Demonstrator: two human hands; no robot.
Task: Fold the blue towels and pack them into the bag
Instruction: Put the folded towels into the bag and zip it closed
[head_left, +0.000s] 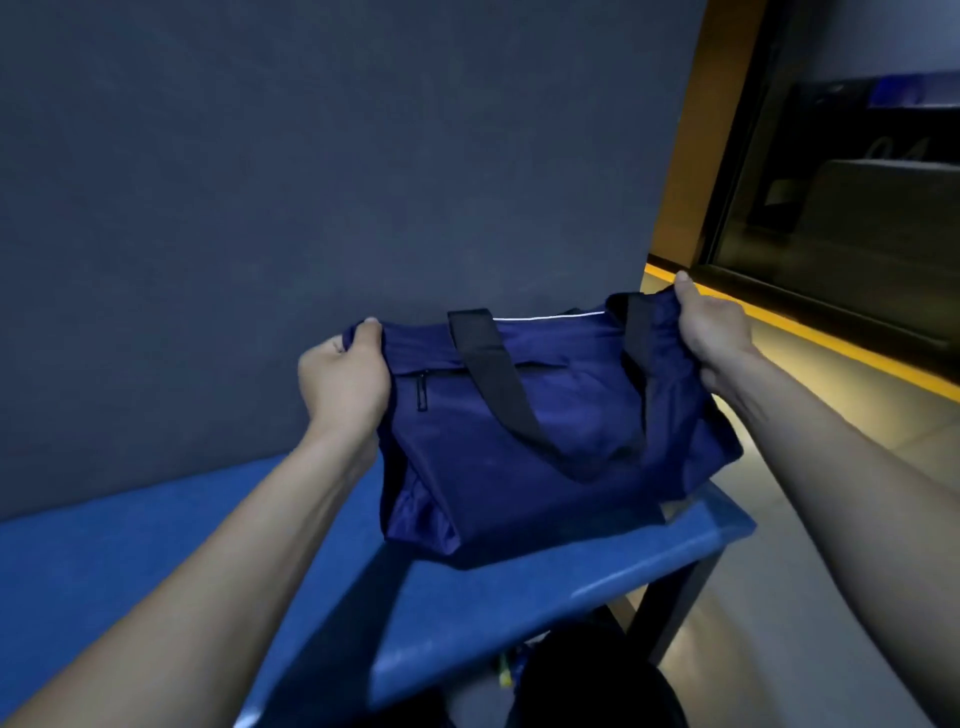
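Observation:
A dark blue fabric bag (498, 457) with black straps and a small zip pocket stands on the right end of a blue table (156, 561). My left hand (343, 382) grips the bag's upper left corner. My right hand (714, 330) grips its upper right corner, thumb on top. The top edge is stretched between both hands, and one black strap (493, 374) hangs down the front. The inside of the bag is hidden. No towels are in view.
A dark grey wall panel (311, 182) rises right behind the table. To the right are a yellow-lit ledge (810, 332) and a dark glass window (841, 208). The table's right edge and black leg (685, 603) stand over a pale floor.

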